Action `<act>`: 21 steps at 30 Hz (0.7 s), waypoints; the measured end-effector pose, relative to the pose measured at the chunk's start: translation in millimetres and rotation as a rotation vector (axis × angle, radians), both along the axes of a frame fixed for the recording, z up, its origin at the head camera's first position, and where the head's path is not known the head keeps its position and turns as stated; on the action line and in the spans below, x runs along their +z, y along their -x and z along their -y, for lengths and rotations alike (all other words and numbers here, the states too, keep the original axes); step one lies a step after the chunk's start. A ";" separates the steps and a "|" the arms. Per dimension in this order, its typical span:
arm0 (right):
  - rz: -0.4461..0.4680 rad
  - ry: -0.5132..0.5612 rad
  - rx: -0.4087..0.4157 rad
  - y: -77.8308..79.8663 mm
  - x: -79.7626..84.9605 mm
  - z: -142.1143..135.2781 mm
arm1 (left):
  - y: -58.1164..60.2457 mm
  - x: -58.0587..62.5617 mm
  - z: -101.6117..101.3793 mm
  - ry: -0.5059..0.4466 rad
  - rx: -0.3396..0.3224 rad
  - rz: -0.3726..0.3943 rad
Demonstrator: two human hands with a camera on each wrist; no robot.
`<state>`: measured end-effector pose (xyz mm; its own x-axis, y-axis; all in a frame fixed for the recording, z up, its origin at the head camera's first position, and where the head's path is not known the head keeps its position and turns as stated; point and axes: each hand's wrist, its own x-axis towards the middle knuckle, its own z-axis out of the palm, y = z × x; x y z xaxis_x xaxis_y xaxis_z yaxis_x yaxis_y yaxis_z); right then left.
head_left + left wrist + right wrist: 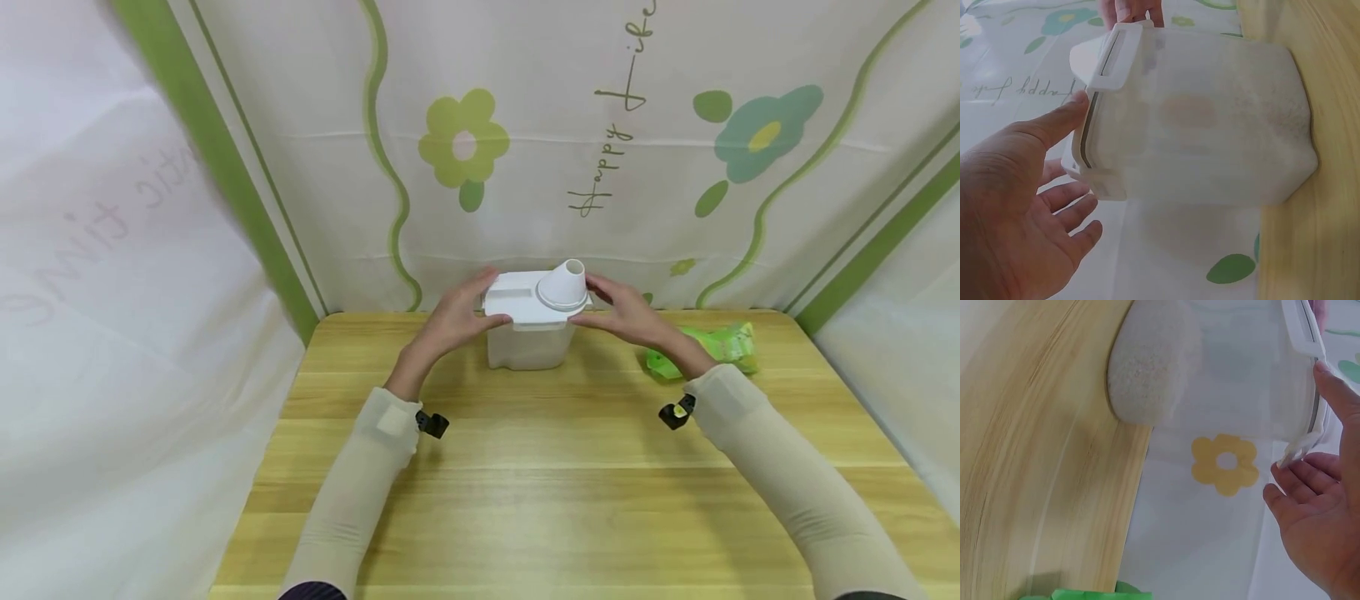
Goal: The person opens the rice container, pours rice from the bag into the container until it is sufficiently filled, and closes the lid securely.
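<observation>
A translucent storage container (528,350) stands upright at the back of the wooden table, topped by a white lid (525,310) with a cone-shaped spout (561,287). White grains (1154,369) show low inside it. At the lid's left end is my left hand (452,318), its thumb on the front edge and its fingers round the side. My right hand (628,312) holds the opposite end, thumb likewise along the front edge, fingertips by the side clip. A dark seal line runs under the lid's rim in the left wrist view, beside a front clip (1119,56).
A bright green packet (735,343) lies on the table to the right, partly behind my right forearm. Close behind the container hangs a printed white curtain (322,167), with more curtain at both sides. The wooden table (525,492) extends toward me.
</observation>
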<state>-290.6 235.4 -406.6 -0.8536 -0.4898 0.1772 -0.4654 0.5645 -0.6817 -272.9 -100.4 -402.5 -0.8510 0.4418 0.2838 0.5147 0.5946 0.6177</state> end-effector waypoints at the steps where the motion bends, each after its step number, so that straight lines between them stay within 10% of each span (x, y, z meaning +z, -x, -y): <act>1: 0.004 0.002 0.001 0.5 -0.5 -1.7 | -0.6 0.9 -0.5 0.014 -0.005 -0.024; 21: 0.082 0.045 0.085 13.7 -6.5 -28.2 | -5.0 8.1 -7.7 0.169 -0.024 -0.146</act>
<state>-304.3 263.6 -413.1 -0.8217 -0.5543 0.1322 -0.4522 0.4931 -0.7432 -267.9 -92.8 -394.4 -0.7951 0.5131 0.3233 0.6065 0.6696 0.4287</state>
